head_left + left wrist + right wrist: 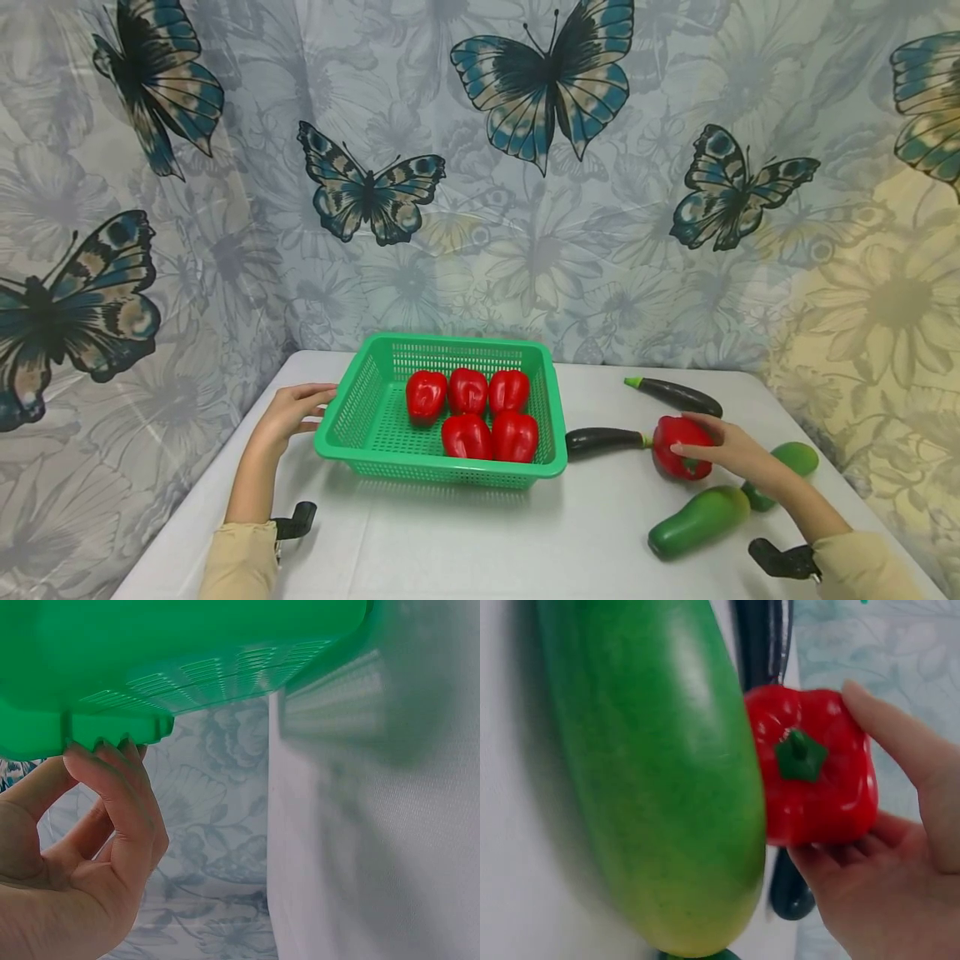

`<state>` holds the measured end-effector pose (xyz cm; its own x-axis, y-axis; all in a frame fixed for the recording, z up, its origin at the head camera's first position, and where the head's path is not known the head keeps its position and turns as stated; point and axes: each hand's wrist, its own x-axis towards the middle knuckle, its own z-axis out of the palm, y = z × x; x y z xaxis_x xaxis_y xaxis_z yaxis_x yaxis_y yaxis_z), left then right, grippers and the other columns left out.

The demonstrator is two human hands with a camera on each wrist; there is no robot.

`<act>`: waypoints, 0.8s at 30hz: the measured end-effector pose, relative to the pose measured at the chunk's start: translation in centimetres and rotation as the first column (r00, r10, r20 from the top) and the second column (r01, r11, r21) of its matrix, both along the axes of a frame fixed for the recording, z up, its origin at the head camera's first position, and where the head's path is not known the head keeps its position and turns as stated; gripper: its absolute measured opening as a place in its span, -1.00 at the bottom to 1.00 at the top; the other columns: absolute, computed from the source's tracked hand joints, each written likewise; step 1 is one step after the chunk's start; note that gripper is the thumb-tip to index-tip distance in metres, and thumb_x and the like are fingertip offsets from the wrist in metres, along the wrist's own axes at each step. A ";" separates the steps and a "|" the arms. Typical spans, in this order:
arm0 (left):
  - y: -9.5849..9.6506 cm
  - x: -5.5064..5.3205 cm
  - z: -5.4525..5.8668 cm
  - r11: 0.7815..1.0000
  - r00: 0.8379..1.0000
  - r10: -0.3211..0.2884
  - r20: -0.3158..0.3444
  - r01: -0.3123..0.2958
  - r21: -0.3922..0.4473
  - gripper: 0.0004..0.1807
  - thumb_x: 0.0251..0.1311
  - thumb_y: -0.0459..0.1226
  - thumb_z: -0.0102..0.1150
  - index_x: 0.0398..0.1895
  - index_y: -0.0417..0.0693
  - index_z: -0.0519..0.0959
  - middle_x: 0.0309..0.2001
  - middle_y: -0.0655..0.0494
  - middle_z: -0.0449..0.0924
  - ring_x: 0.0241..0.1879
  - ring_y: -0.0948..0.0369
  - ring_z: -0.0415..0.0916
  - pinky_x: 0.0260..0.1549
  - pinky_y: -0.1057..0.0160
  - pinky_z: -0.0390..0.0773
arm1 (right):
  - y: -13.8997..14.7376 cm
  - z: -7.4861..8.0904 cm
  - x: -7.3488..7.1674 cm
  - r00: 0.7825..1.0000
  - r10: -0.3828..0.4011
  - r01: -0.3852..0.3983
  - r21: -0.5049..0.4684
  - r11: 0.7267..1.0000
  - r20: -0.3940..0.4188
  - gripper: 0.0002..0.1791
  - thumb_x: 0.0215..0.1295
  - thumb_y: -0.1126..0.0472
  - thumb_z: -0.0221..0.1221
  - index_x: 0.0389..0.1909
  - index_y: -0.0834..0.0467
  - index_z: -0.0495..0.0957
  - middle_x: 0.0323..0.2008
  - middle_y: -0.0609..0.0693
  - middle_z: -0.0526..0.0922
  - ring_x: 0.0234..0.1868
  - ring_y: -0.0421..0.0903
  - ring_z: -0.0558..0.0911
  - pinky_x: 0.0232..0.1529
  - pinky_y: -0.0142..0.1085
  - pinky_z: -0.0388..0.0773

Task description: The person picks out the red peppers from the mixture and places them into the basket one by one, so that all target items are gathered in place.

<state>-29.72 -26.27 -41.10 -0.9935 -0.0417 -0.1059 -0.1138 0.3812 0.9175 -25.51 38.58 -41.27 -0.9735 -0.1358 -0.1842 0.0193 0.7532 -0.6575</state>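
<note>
My left hand point(291, 411) is at the left rim of a green plastic basket point(347, 452); in the left wrist view its bent fingers point(124, 795) hook at the rim. Several red bell peppers point(467, 392) lie in the basket, towards its right side. On the right, my right hand point(723, 448) grips another red bell pepper point(670, 442) between thumb and fingers. Its green stem point(801, 755) faces the right wrist camera. A green, long papaya-like fruit point(699, 522) lies just in front of this pepper, looming large in the right wrist view.
One dark eggplant point(603, 442) lies between the basket and the held pepper, another eggplant point(678, 395) behind that pepper. A second green fruit point(797, 457) is partly hidden by the right forearm. Butterfly-patterned cloth point(525, 275) hangs behind the white table point(450, 542).
</note>
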 end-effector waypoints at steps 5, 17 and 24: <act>0.1 -0.1 0.0 1.000 1.000 0.005 0.000 -0.005 -0.010 -0.38 0.36 0.00 0.12 0.31 -0.24 0.42 0.09 -0.07 0.59 -0.25 0.35 0.58 -0.17 0.28 0.69 | 0.1 -0.2 -0.3 0.998 -0.068 0.069 0.038 0.997 -0.015 -0.05 0.38 -0.15 0.10 0.44 0.46 -0.02 0.27 0.57 0.27 0.23 0.43 0.36 0.08 0.19 0.54; 0.0 -0.1 -0.1 1.000 1.000 0.003 0.002 -0.003 -0.014 -0.38 0.36 0.00 0.11 0.31 -0.24 0.42 0.08 -0.05 0.59 -0.25 0.34 0.57 -0.16 0.27 0.69 | -0.1 0.3 -0.5 0.993 -0.115 0.114 0.126 0.985 -0.001 -0.03 0.50 -0.27 -0.28 0.38 0.62 -0.04 0.33 0.64 0.08 0.32 0.56 0.16 0.25 0.37 0.26; 0.0 -0.2 -0.1 1.000 1.000 0.006 -0.003 -0.006 -0.011 -0.37 0.36 0.01 0.12 0.31 -0.25 0.42 0.09 -0.06 0.59 -0.24 0.33 0.57 -0.17 0.28 0.69 | 0.8 0.0 -0.2 0.978 -0.186 0.201 0.178 0.963 -0.097 -0.08 0.52 -0.22 -0.39 0.18 0.67 0.27 0.15 0.62 0.37 0.13 0.54 0.40 0.02 0.21 0.50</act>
